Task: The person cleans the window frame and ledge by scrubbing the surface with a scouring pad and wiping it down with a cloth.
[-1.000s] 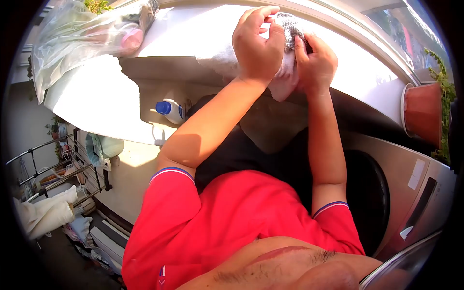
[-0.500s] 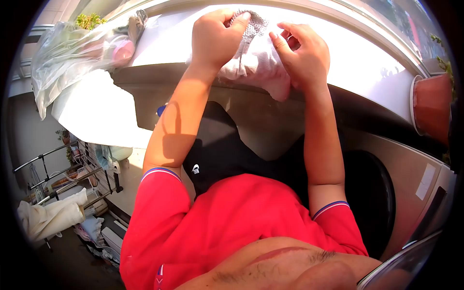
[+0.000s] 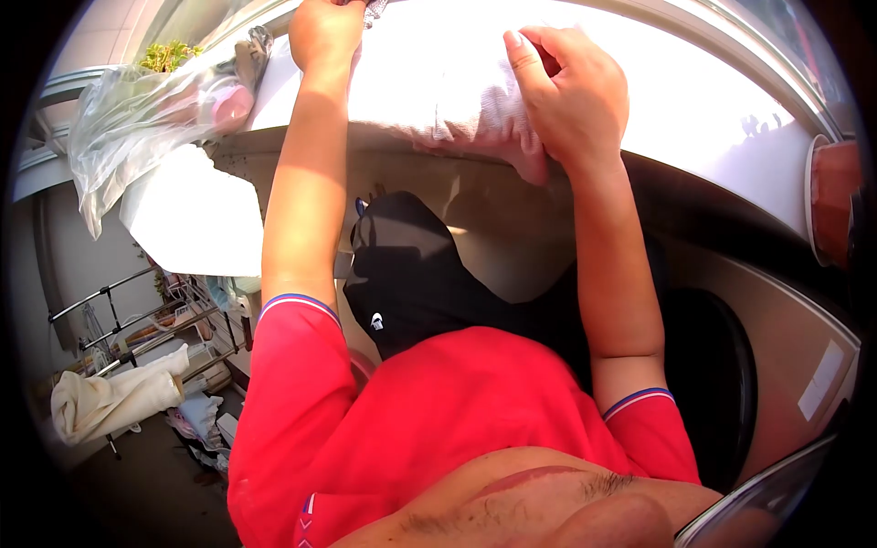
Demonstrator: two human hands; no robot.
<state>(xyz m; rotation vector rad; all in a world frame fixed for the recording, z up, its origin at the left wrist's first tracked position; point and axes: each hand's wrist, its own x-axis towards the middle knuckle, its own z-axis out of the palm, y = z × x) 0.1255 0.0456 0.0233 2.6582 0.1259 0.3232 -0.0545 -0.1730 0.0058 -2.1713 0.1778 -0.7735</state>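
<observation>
My left hand [image 3: 324, 38] is at the top edge of the view, partly cut off, its fingers closed on a grey knitted piece [image 3: 375, 10]. Only a small end of that piece shows. My right hand [image 3: 582, 100] is curled, thumb and forefinger close together above the ledge; whatever they pinch, if anything, is too small or too bright to make out. Just left of it, a pale pinkish cloth [image 3: 501, 128] lies on the white ledge [image 3: 690, 119], one corner drooping over the front edge. Strong sunlight washes out much of the cloth.
A clear plastic bag [image 3: 151, 119] with a pink item inside rests at the ledge's left end, above a bright white panel [image 3: 196, 215]. A terracotta-coloured pot [image 3: 833, 203] stands at the right. A metal rack [image 3: 110, 306] and a cream cloth [image 3: 119, 397] are at lower left.
My left hand has moved left and farther away, taking the grey knitted piece off the pale cloth. My right hand has stayed nearly in place, its fingers slightly more closed.
</observation>
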